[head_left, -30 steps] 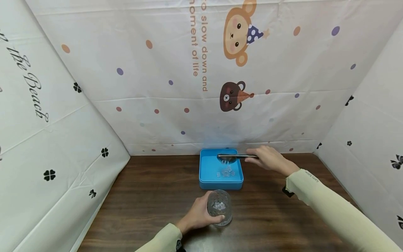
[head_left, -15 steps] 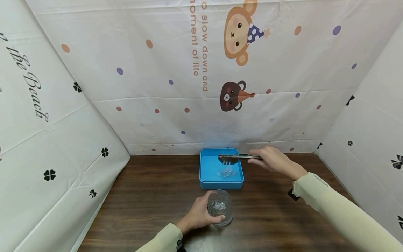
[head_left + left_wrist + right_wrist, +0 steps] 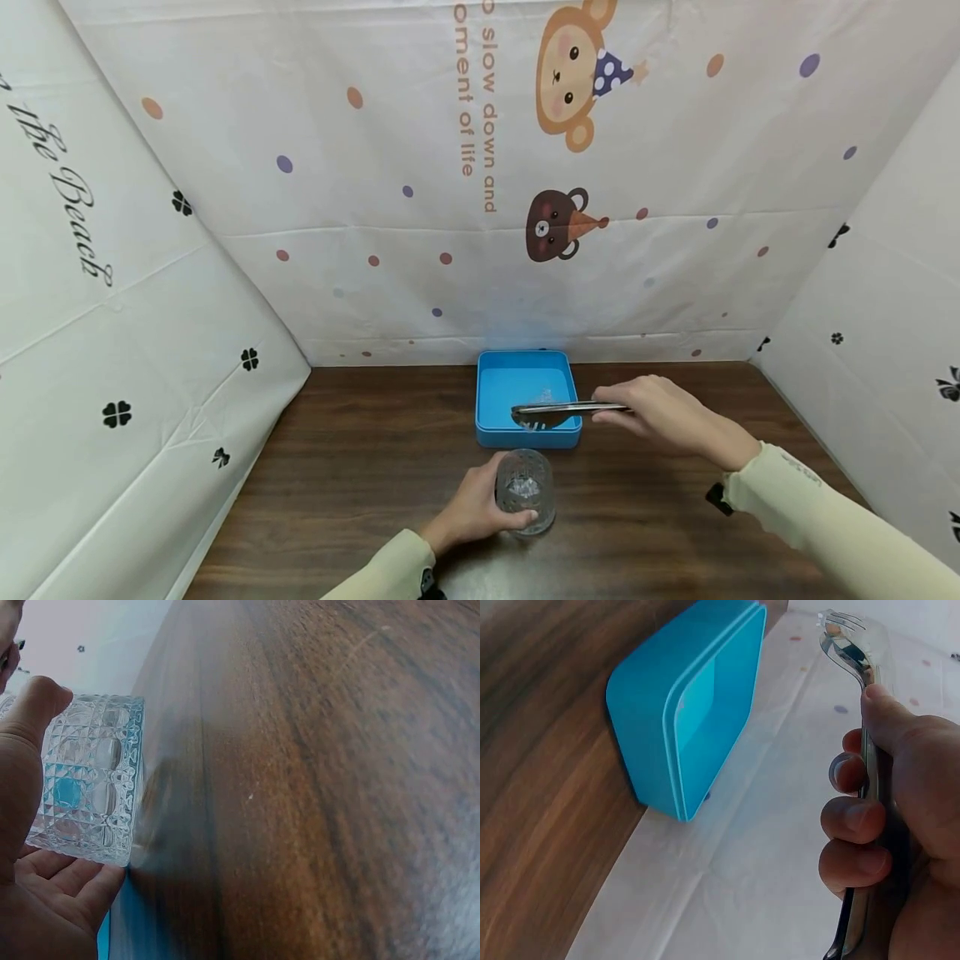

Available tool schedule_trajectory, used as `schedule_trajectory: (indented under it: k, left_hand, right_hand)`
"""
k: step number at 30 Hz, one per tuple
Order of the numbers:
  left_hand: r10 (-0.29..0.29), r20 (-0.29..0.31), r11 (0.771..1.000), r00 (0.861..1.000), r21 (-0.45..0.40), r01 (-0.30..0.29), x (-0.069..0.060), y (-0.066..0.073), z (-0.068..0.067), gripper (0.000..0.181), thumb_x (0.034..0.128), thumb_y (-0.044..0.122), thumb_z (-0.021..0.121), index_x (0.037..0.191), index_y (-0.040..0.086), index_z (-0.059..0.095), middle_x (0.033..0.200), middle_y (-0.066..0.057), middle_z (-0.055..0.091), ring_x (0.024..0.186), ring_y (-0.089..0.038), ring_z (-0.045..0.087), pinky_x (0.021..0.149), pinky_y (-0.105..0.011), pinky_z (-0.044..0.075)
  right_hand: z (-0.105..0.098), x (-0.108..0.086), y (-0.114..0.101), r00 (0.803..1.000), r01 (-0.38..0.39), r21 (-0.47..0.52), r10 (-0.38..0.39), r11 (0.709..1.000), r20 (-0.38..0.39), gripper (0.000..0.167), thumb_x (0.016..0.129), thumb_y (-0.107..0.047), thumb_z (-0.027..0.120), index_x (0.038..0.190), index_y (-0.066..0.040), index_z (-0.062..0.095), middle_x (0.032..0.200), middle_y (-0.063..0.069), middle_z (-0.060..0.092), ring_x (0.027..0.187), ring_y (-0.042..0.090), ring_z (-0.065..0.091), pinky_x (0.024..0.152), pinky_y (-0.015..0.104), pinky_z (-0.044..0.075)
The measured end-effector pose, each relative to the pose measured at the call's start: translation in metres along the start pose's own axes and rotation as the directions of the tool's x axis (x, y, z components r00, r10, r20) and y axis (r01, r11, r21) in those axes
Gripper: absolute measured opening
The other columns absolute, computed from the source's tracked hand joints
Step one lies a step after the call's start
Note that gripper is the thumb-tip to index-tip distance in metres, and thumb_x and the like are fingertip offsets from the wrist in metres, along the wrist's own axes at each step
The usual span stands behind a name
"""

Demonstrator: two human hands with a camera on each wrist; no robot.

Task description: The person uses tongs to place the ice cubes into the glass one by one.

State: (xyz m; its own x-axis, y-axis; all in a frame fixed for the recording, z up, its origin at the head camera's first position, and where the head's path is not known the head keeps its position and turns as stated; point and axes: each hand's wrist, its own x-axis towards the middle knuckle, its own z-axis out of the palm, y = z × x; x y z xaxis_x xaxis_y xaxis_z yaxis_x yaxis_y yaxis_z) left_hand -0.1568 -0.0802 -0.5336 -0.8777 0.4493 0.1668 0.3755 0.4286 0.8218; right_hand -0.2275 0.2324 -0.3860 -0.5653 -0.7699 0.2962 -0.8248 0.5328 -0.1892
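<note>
My left hand (image 3: 476,506) grips a patterned clear glass (image 3: 525,493) that stands on the table, thumb on one side and fingers on the other; clear pieces lie inside it. My right hand (image 3: 667,414) holds metal serving tongs (image 3: 551,412), one end fork-like and the other spoon-like, over the near rim of a blue square box (image 3: 491,387). In the right wrist view the tongs (image 3: 865,667) have something clear at their tip, its outline unclear. A few clear pieces (image 3: 545,395) show in the box, partly hidden behind the tongs.
The box stands at the back of the dark wooden table (image 3: 360,467), close to a printed white cloth (image 3: 390,292). More white cloth hangs on the left (image 3: 172,367) and right (image 3: 885,350) sides. The glass stands just in front of the box.
My right hand has brought the tongs from above the box's middle toward its near rim, closer to the glass. The left hand and glass have stayed in place.
</note>
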Motion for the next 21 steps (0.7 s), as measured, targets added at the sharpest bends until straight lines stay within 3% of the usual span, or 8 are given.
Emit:
schedule_trajectory:
  k: [5, 11, 17, 21]
  left_hand:
    - [0.012, -0.006, 1.0, 1.0, 0.016, -0.012, 0.0, -0.002, 0.001, 0.075, 0.0814, 0.045, 0.085, 0.142, 0.015, 0.052, 0.123, -0.002, 0.068, 0.103, -0.011, 0.066, 0.085, -0.028, 0.055]
    - [0.002, -0.001, 1.0, 1.0, 0.02, -0.002, 0.0, -0.002, 0.001, 0.074, 0.0815, 0.046, 0.085, 0.14, 0.014, 0.052, 0.121, -0.002, 0.068, 0.101, -0.01, 0.066, 0.083, -0.028, 0.056]
    - [0.002, 0.001, 1.0, 1.0, 0.017, -0.002, 0.0, -0.001, 0.0, 0.07, 0.0816, 0.046, 0.085, 0.136, 0.014, 0.053, 0.117, -0.004, 0.068, 0.096, -0.008, 0.066, 0.08, -0.026, 0.055]
    - [0.002, 0.007, 1.0, 1.0, 0.004, -0.002, 0.0, 0.0, 0.0, 0.066, 0.082, 0.045, 0.085, 0.131, 0.014, 0.054, 0.112, -0.004, 0.069, 0.091, -0.006, 0.065, 0.076, -0.024, 0.056]
  right_hand:
    - [0.003, -0.005, -0.01, 0.999, 0.046, 0.013, -0.046, 0.999, 0.002, 0.018, 0.098, -0.023, 0.072, 0.086, -0.024, 0.059, 0.066, -0.02, 0.045, 0.055, -0.007, 0.037, 0.053, 0.019, 0.036]
    - [0.007, -0.009, -0.016, 0.999, 0.035, 0.026, -0.036, 0.999, 0.026, 0.016, 0.099, -0.026, 0.071, 0.088, -0.026, 0.059, 0.068, -0.019, 0.05, 0.055, -0.007, 0.04, 0.054, 0.018, 0.039]
    - [0.011, -0.01, -0.02, 0.999, 0.043, 0.012, -0.043, 0.999, 0.03, 0.019, 0.097, -0.024, 0.074, 0.088, -0.029, 0.057, 0.069, -0.023, 0.046, 0.055, -0.008, 0.037, 0.052, 0.018, 0.036]
    - [0.013, -0.011, -0.02, 0.999, 0.04, -0.001, -0.04, 0.999, 0.031, 0.018, 0.099, -0.032, 0.07, 0.088, -0.029, 0.056, 0.07, -0.024, 0.044, 0.055, -0.008, 0.036, 0.052, 0.017, 0.035]
